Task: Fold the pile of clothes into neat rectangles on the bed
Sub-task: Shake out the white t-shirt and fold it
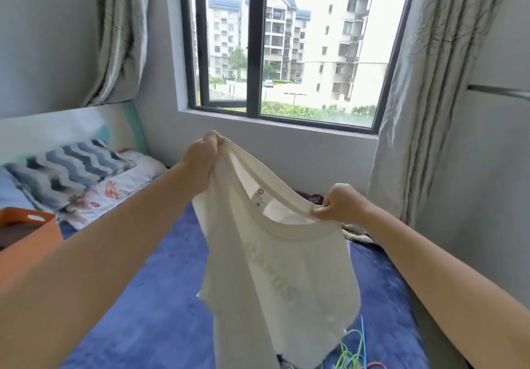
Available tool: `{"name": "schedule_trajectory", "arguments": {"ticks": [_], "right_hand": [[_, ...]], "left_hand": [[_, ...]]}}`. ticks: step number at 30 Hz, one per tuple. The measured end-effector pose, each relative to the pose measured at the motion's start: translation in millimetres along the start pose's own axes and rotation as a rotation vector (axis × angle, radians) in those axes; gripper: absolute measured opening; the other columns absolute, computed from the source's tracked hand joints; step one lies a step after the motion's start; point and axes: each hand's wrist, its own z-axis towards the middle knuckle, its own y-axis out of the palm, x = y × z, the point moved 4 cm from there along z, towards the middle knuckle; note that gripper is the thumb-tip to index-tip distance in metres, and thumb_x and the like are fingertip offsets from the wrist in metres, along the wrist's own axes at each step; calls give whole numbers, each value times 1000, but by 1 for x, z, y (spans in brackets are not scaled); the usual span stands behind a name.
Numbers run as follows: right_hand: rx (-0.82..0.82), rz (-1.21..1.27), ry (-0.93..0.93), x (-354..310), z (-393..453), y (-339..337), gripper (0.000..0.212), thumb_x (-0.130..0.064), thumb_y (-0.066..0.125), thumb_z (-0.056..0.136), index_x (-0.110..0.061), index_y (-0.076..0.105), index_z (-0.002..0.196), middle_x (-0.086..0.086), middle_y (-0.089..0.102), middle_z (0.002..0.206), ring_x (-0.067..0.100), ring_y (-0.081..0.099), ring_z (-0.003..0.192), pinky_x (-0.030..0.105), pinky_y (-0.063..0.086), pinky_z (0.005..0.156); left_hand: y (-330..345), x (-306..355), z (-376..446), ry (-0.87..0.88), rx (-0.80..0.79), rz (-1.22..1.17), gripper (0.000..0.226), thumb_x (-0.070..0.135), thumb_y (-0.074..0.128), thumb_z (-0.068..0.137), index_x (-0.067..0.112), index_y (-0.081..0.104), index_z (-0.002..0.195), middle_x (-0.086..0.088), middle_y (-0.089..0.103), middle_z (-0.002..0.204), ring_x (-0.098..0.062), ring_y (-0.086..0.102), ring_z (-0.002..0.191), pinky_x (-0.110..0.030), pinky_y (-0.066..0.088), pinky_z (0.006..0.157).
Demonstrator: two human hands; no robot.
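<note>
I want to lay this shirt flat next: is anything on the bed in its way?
Mostly not: the blue bedspread under the white T-shirt looks bare, but colored hangers lie at its near edge, below the hem.

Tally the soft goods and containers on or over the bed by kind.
White t-shirt, held up by left hand and right hand: 1
Pillows, zigzag and floral: 2
Orange basket: 1
Total: 4
</note>
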Motion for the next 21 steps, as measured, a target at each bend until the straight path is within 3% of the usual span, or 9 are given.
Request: {"name": "schedule_trajectory", "arguments": {"ticks": [3, 6, 8, 11, 13, 16, 18, 21], "right_hand": [[150, -2, -4, -44, 6, 3, 50, -10, 58, 79, -13, 28, 39, -2, 17, 33, 13, 21, 45, 18, 28, 40], [458, -41, -130, -90, 8, 5, 39, -14, 46, 72, -11, 27, 38, -8, 16, 43, 20, 31, 51, 24, 25, 46], [700, 71, -157, -110, 2, 3, 36, -9, 46, 60, -17, 20, 37, -12, 7, 41, 18, 25, 43, 21, 18, 43], [890, 393, 25, -134, 3, 2, 50, -3, 52, 68, -20, 16, 38, -3, 9, 39, 16, 22, 47, 19, 18, 43], [936, 591, 114, -149, 8, 4, 52, -1, 57, 71, -17, 20, 38, -2, 14, 36, 13, 15, 46, 28, 19, 47], [915, 739, 157, -178, 12, 6, 43, -2, 58, 68, -17, 26, 45, -7, 18, 35, 8, 15, 42, 27, 17, 49], [882, 669, 113, -200, 14, 6, 32, 2, 56, 71, -16, 34, 56, -8, 29, 48, 8, 23, 48, 24, 23, 48], [702, 474, -91, -236, 18, 10, 17, -6, 58, 78, -5, 45, 89, 0, 33, 57, 15, 29, 51, 13, 27, 46]], "left_hand": [[-38, 14, 11, 42, -76, 66, 24, 29, 44, 93, 17, 46, 72, -3, 44, 69, -17, 43, 61, -27, 36, 58], [-82, 20, 31, 94, -157, 151, 22, 28, 46, 93, 18, 46, 73, -4, 45, 69, -17, 45, 61, -28, 38, 61], [-109, 24, 44, 188, -249, 235, 22, 26, 51, 90, 17, 48, 70, -3, 45, 66, -16, 44, 58, -26, 37, 58], [-153, 27, 62, 329, -524, 295, 19, 23, 67, 72, 15, 52, 63, 5, 49, 52, -13, 44, 53, -15, 37, 47], [-181, 24, 72, 288, -729, 270, 27, 29, 78, 48, 17, 59, 63, 8, 55, 52, -10, 53, 51, -12, 42, 45], [-216, 20, 85, 207, -955, 363, 69, 33, 90, 21, 16, 63, 82, 2, 66, 69, -11, 65, 63, -20, 53, 55], [-236, 19, 91, 190, -985, 462, 66, 17, 81, 28, 11, 59, 90, 0, 66, 74, -12, 66, 67, -23, 55, 58], [-257, 26, 100, 242, -849, 554, 41, 5, 60, 44, 5, 57, 86, -4, 59, 72, -13, 60, 62, -21, 53, 54]]}}
